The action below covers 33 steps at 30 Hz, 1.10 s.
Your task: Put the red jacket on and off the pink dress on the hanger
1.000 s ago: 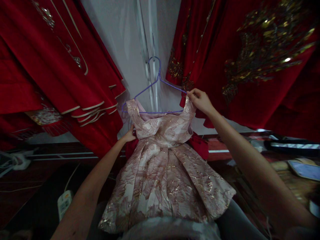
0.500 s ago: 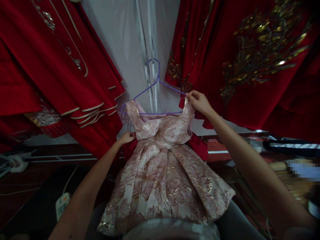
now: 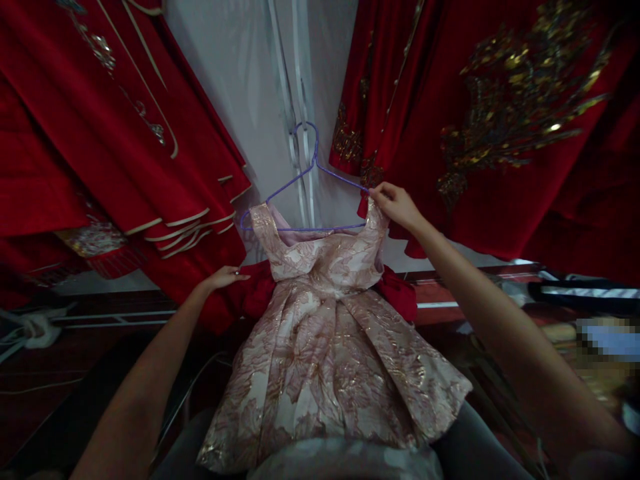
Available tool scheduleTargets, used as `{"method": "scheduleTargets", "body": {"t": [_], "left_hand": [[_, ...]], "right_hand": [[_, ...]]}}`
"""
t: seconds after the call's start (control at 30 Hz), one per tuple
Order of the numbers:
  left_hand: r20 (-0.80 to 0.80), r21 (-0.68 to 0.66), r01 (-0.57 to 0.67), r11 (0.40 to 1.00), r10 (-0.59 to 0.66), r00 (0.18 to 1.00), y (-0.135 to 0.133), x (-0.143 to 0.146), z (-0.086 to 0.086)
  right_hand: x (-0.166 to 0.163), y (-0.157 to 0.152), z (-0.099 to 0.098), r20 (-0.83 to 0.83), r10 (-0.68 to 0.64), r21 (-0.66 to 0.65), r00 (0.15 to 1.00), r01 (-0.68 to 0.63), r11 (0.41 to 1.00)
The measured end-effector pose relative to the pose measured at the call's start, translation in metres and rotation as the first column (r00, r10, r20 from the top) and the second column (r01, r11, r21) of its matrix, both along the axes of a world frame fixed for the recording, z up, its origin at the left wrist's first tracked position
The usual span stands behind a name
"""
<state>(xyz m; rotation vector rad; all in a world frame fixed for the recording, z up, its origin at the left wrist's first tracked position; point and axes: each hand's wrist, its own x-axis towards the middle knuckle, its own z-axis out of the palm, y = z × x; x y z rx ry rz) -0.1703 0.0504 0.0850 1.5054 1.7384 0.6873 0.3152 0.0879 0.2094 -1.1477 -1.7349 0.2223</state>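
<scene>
A small pink and gold brocade dress hangs on a purple wire hanger in front of me, its skirt spread toward my lap. My right hand is closed in a pinch on the dress's right shoulder strap, where it meets the hanger's arm. My left hand lies to the left of the bodice with its fingers stretched out flat, on a piece of red fabric that shows behind the dress. It no longer touches the dress.
Red velvet garments with cream piping hang at the left, and red ones with gold embroidery at the right. A white wall with a vertical rail lies between them. Cluttered surfaces sit at the right.
My left hand has let go of the dress's left side and slid leftward onto the red fabric, fingers now extended. My right hand has stayed on the shoulder strap.
</scene>
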Motion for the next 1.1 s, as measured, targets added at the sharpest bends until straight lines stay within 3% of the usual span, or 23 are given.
{"method": "scheduleTargets", "body": {"t": [0.1,0.2,0.3,0.37,0.47,0.53,0.63,0.73,0.8,0.9,1.1], "left_hand": [[0.228,0.068,-0.099,0.993,0.081,0.970,0.005,0.007,0.038],[0.439,0.070,-0.149,0.986,0.104,0.892,0.021,0.034,0.086],[0.381,0.259,-0.311,0.914,0.199,0.903,0.039,0.072,0.128],[0.331,0.435,-0.334,0.836,0.196,0.923,0.050,0.094,0.144],[0.379,0.522,-0.416,0.744,0.235,0.895,0.062,0.105,0.151],[0.314,0.515,-0.441,0.735,0.316,0.895,0.066,0.097,0.147],[-0.032,0.509,-0.332,0.795,0.402,0.915,0.066,0.073,0.135],[-0.385,0.467,-0.203,0.861,0.404,0.830,0.062,0.052,0.124],[-0.481,0.440,-0.170,0.882,0.391,0.785,0.061,0.046,0.121],[-0.447,0.497,-0.148,0.855,0.399,0.801,0.062,0.057,0.127],[-0.277,0.745,-0.015,0.667,0.330,0.902,0.038,0.128,0.161]], "right_hand": [[-0.001,-0.001,0.001,0.037,-0.030,0.023,0.999,0.030,0.999],[-0.002,-0.008,0.004,0.077,-0.088,0.063,0.993,0.083,0.995],[-0.004,-0.022,0.013,0.104,-0.155,0.111,0.982,0.143,0.983],[-0.005,-0.032,0.021,0.109,-0.190,0.144,0.976,0.174,0.974],[-0.006,-0.042,0.031,0.112,-0.223,0.166,0.968,0.203,0.965],[-0.006,-0.042,0.033,0.130,-0.219,0.141,0.967,0.201,0.969],[-0.005,-0.035,0.028,0.159,-0.195,0.080,0.968,0.185,0.980],[-0.002,-0.025,0.022,0.160,-0.180,0.051,0.971,0.174,0.983],[0.000,-0.021,0.021,0.164,-0.153,0.038,0.974,0.149,0.988],[0.003,-0.019,0.023,0.188,-0.107,0.020,0.976,0.105,0.994],[-0.003,-0.032,0.026,0.220,-0.155,0.080,0.963,0.141,0.987]]}}
